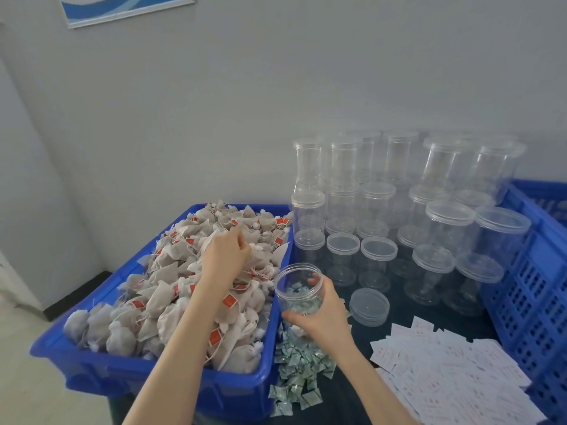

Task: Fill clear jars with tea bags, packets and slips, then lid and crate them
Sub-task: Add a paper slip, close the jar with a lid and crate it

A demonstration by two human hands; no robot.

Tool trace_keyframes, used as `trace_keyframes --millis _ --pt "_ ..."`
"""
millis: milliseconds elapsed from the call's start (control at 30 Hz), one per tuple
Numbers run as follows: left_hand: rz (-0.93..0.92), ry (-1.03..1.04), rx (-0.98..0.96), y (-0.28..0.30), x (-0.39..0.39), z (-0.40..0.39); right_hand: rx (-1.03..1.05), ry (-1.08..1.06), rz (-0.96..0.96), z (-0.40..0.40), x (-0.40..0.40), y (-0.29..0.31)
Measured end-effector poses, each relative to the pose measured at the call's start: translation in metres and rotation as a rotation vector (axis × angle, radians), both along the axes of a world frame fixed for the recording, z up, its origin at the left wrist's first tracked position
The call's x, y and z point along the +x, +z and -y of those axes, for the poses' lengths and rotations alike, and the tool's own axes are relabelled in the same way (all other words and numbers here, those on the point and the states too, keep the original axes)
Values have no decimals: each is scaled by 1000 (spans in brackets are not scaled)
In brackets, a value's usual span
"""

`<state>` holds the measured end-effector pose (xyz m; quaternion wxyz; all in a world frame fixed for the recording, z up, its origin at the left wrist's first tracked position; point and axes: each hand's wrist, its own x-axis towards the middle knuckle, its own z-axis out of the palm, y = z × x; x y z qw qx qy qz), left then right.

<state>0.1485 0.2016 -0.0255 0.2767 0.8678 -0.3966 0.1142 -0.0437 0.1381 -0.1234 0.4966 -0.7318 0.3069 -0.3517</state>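
Observation:
My right hand point(322, 314) grips an open clear jar point(296, 283) tilted toward the bin; green-white packets lie inside it. My left hand point(225, 256) reaches into the heap of tea bags point(171, 289) with red tags, fingers curled down onto a bag. The bags fill a blue bin point(171, 384) on the left. A loose clear lid point(369, 306) lies just right of the jar. Green packets point(296, 372) are piled on the dark table below my right wrist. White slips point(454, 372) with red print spread at the right.
Stacks of empty lidded clear jars point(399, 210) stand at the back of the table against the grey wall. A blue perforated crate point(534, 286) stands at the right edge. The bin overhangs the table's left side above the floor.

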Motion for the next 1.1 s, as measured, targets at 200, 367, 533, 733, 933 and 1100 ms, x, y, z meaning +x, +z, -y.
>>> trace_keyframes --millis 200,367,533,733,933,1100 --pt "17 -130 -260 14 -11 -4 9 6 -26 0 3 -3" --pt "-70 -392 -249 39 -39 -1 2 -15 -18 -1 4 -3" --pt "-86 -592 175 29 -63 12 19 -43 43 0 3 -3" --pt "-72 -757 469 9 -79 32 22 -43 72 2 -3 -2" --pt "-149 -780 492 16 -72 32 35 -28 57 1 -8 -3" --pt "-90 -467 170 34 -34 10 35 -30 43 2 -8 -6"
